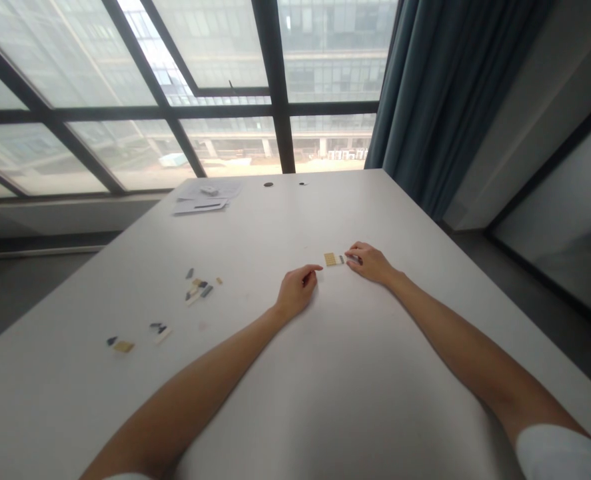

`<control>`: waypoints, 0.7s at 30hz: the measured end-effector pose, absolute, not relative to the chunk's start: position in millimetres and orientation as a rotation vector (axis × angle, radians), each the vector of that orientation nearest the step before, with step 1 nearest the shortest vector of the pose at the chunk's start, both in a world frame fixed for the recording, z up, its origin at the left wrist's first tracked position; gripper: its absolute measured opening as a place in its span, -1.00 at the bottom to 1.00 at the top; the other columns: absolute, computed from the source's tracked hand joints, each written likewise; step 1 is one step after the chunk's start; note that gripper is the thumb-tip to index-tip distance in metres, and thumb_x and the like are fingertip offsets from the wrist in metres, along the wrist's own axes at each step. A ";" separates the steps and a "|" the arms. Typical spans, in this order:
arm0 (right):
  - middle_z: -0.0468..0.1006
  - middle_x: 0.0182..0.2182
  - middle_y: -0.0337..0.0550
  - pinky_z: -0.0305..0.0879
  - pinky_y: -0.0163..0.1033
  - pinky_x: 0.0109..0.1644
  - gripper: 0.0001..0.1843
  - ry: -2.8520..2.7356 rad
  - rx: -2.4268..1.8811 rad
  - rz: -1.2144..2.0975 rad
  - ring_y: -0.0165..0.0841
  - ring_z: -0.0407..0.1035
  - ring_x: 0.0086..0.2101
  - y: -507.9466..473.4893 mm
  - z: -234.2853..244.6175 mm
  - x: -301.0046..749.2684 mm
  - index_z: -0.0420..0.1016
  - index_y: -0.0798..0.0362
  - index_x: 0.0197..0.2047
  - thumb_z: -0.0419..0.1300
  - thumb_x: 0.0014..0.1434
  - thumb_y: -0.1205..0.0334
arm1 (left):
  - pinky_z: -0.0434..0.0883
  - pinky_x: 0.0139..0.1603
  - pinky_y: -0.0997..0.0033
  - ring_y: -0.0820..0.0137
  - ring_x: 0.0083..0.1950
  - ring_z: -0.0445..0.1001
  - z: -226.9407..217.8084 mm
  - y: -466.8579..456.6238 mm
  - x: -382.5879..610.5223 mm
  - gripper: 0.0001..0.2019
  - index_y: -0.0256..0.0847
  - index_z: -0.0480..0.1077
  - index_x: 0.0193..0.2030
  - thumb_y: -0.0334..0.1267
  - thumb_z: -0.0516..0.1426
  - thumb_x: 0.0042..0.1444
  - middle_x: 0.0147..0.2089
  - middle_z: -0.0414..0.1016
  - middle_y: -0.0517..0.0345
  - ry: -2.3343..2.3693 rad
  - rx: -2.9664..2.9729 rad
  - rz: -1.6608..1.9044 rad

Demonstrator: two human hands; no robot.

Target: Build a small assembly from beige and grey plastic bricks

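Note:
A small tan studded building-block plate (330, 259) lies on the white table, with a narrow white and grey piece (340, 259) against its right side. My right hand (370, 261) curves around a dark grey block (354, 258) at the right end of this row, thumb and fingers on either side of it. Whether that block touches the row is too small to tell. Just left of the tan plate is my left hand (298, 290), its index finger stretched toward the plate's near corner and the other fingers curled. Nothing shows in the left hand.
Several loose grey, tan and white blocks (206, 291) lie left of my hands. Nearer me are a tan block (124, 347) and white and dark pieces (162, 335). Papers (200, 205) rest at the table's far left. Windows and a blue curtain (445, 100) stand beyond the table (275, 227).

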State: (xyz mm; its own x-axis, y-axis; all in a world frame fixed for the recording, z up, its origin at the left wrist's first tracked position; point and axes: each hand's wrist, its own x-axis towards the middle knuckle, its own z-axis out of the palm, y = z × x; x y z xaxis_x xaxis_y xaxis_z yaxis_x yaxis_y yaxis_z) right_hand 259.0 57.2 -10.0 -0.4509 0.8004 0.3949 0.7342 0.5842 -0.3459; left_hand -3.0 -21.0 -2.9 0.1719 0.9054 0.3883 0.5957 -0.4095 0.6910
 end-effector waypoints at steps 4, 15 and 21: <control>0.54 -0.10 -0.09 0.30 -0.25 -0.14 -0.77 -2.291 -1.236 0.170 -0.33 0.39 -0.23 56.8 -9.0 258.1 0.62 0.02 -0.06 0.23 0.24 0.21 | 0.18 -0.36 0.51 0.53 -0.51 0.18 -1.8 -21.2 -2.8 -0.67 -0.27 0.58 -0.05 -0.31 0.01 0.24 -0.54 0.32 0.28 1.414 2.078 1.114; 0.54 -0.11 -0.11 0.27 -0.29 -0.15 -0.78 -2.296 -1.251 0.186 -0.34 0.38 -0.22 57.4 -8.5 257.6 0.61 0.03 -0.07 0.24 0.23 0.21 | 0.18 -0.37 0.51 0.53 -0.51 0.18 -1.3 -21.9 -1.7 -0.67 -0.26 0.58 -0.06 -0.29 0.01 0.24 -0.54 0.31 0.28 1.407 2.080 1.099; 0.54 -0.11 -0.11 0.26 -0.29 -0.17 -0.77 -2.300 -1.250 0.186 -0.36 0.37 -0.25 57.0 -6.8 257.4 0.61 0.05 -0.07 0.24 0.23 0.21 | 0.18 -0.36 0.51 0.54 -0.51 0.18 -0.2 -22.2 -1.6 -0.68 -0.26 0.58 -0.07 -0.29 0.01 0.24 -0.53 0.33 0.28 1.409 2.078 1.102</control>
State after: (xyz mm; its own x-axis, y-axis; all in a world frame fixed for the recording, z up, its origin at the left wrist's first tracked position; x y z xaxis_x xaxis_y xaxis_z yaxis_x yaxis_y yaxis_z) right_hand 257.4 57.0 -6.8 -0.4453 0.8153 0.3702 0.7451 0.5667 -0.3517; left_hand -1.6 -22.2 -0.2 0.1824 0.9045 0.3854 0.5920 -0.4140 0.6915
